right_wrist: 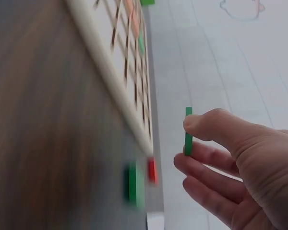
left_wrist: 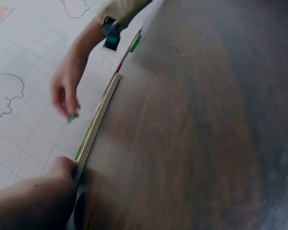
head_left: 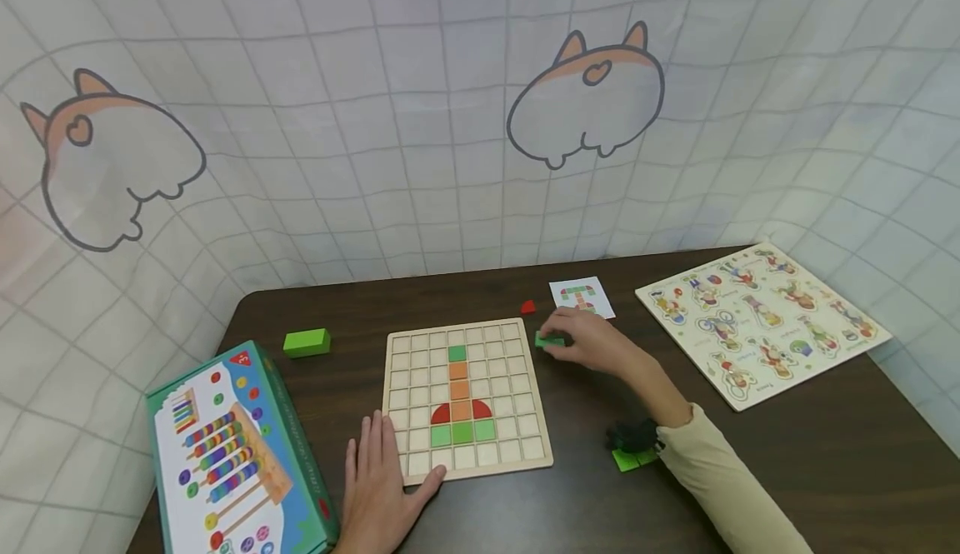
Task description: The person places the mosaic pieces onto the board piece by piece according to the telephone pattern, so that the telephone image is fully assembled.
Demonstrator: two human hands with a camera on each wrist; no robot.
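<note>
A thin, smooth green tile (right_wrist: 188, 141) stands edge-on between the thumb and fingers of the right hand (head_left: 596, 347), pinched above the dark wood-grained table (head_left: 570, 487). The left hand (head_left: 378, 487) lies with fingers extended, its thumb against the near edge of the square pale wooden grid board (head_left: 498, 368), which lies between both hands. Below the right fingers is another green piece (right_wrist: 133, 184), perhaps a tile, though blurred. Beyond them are a rounded red piece (head_left: 528, 307) and a partly covered paper card (head_left: 583, 294); a glossy box (head_left: 225, 454) sits left of the left hand.
</note>
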